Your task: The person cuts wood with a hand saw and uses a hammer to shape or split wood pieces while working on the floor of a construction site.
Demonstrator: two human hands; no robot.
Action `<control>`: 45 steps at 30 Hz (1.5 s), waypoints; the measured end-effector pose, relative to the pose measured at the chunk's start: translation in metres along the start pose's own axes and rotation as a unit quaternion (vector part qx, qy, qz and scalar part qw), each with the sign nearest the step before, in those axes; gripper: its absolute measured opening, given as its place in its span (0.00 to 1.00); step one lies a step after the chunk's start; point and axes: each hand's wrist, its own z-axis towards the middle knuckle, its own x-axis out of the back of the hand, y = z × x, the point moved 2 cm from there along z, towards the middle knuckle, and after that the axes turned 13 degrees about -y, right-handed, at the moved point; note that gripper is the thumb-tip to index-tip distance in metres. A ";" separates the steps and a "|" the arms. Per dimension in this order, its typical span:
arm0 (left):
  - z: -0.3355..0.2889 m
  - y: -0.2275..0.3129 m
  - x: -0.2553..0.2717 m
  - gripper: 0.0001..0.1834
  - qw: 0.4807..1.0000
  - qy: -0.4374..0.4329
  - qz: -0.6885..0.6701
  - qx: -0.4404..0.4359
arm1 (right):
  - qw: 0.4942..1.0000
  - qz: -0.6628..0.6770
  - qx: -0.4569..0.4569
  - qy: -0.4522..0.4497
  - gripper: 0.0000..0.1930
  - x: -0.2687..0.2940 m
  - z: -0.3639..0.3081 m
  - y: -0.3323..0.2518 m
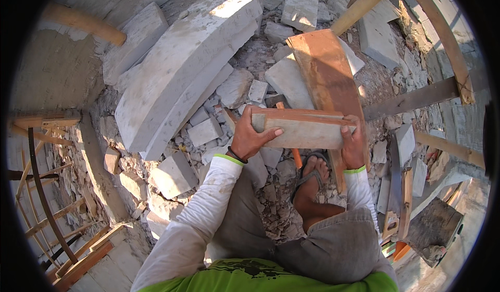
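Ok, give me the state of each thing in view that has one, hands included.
Short wooden piece: held at both ends, roughly level.
Left hand: closed on its left end.
Right hand: closed on its right end.
Reddish-brown plank: lying over pale blocks, partly sunlit.
Handsaw: not held.
Orange handle: not held, partly hidden.
Sandal: worn.

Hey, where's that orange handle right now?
In the head view, the orange handle is slightly right of centre, showing below the held wooden piece and just left of the sandalled foot.
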 end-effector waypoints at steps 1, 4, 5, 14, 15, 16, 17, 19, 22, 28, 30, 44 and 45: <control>0.001 -0.001 -0.003 0.33 1.000 0.005 -0.001 0.004 | 1.000 -0.003 -0.016 -0.002 0.21 0.002 0.000 -0.001; 0.003 -0.009 -0.006 0.32 1.000 -0.001 0.000 0.014 | 1.000 -0.012 0.006 0.005 0.24 0.003 0.003 0.001; 0.003 -0.012 -0.006 0.32 1.000 -0.006 0.002 0.018 | 0.999 -0.016 0.025 0.011 0.25 0.002 0.005 0.002; -0.001 -0.007 -0.010 0.37 0.999 0.023 0.047 -0.005 | 0.996 -0.064 0.060 -0.029 0.30 0.005 0.013 -0.007; -0.002 -0.007 -0.009 0.37 0.998 0.028 0.058 -0.008 | 0.996 -0.066 0.058 -0.029 0.30 0.003 0.014 -0.009; -0.004 -0.006 -0.009 0.37 0.998 0.035 0.049 -0.006 | 0.996 -0.068 0.056 -0.031 0.30 0.001 0.014 -0.012; -0.006 -0.005 -0.008 0.38 0.998 0.042 0.040 -0.004 | 0.996 -0.069 0.054 -0.032 0.29 -0.001 0.015 -0.014; -0.006 -0.003 -0.010 0.38 0.997 0.066 0.032 -0.021 | 0.997 -0.043 0.055 -0.020 0.29 -0.003 0.016 -0.011; -0.001 -0.002 -0.015 0.37 0.994 0.093 0.029 -0.055 | 0.998 -0.052 0.030 -0.006 0.31 -0.002 0.015 -0.001; 0.010 -0.028 0.007 0.28 0.966 0.077 -0.242 0.037 | 0.994 -0.054 0.002 -0.096 0.47 -0.015 0.012 -0.018; 0.010 -0.032 0.019 0.26 0.944 0.062 -0.318 0.062 | 0.982 -0.127 0.031 -0.135 0.53 -0.017 0.015 -0.033; 0.009 -0.025 0.027 0.31 0.880 -0.040 -0.445 0.161 | 0.862 -0.330 -0.050 -0.382 0.52 -0.044 0.020 -0.044; 0.009 -0.026 0.026 0.31 0.873 -0.064 -0.466 0.129 | 0.881 -0.281 -0.055 -0.376 0.52 -0.047 0.018 -0.035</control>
